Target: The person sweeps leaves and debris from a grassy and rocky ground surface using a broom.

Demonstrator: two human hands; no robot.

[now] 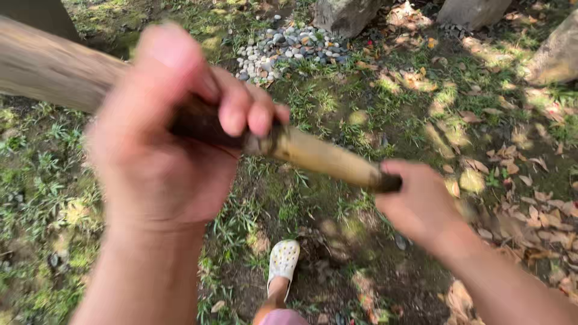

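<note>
Wooden handle point(313, 153), pale with a dark band near each grip, runs diagonally from upper left down to centre right, held above the ground. Left hand point(159, 150) is wrapped tight round the upper, thicker part, fingers point(250, 114) curled over the top. Right hand point(421, 204) is fisted round the lower end; what lies beyond it is hidden by the hand. Both hands are motion-blurred.

Below: patchy grass point(42, 162) and bare soil, dappled sun. A foot in a white perforated clog point(283, 260) stands under the handle, toe pointing up-frame. Pebbles point(289, 48) are piled at top centre, beside grey rocks point(346, 15). Dry leaves point(530, 216) are scattered at right.
</note>
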